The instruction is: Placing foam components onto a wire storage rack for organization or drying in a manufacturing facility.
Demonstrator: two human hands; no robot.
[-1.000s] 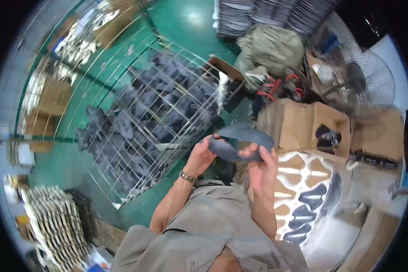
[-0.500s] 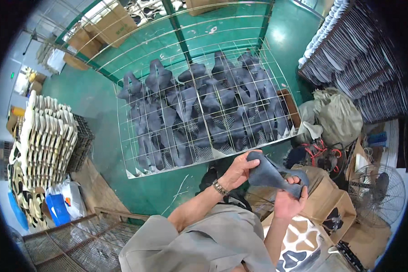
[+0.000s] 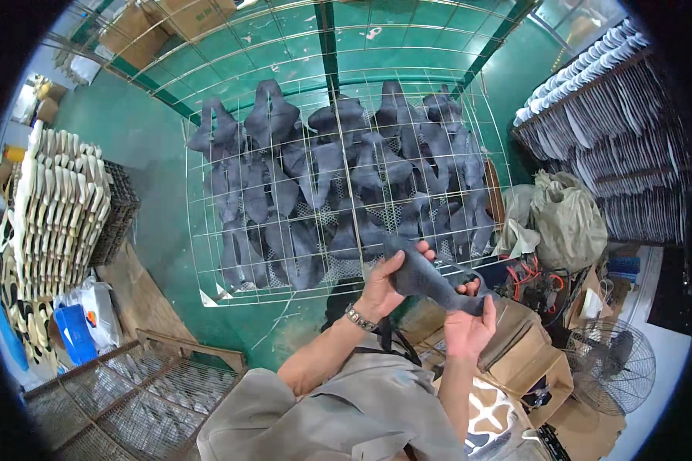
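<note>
green floor (image 3: 161,215) below; a held piece (image 3: 421,278), dark grey, curved.

Passage: green floor (image 3: 160,219) extends between the wire rack (image 3: 210,300) and the pale stack (image 3: 65,207) to its left. Obstacles: ahead of the hands (image 3: 382,286), rack wires cross the direct path, leaving mesh gaps; at right, a cardboard box (image 3: 517,363) and fan (image 3: 611,365) restrict lateral clearance.

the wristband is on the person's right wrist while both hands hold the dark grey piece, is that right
Not quite: the head view shows the wristband on the left wrist, not the right. The left hand and right hand do both hold the dark grey piece.
</note>
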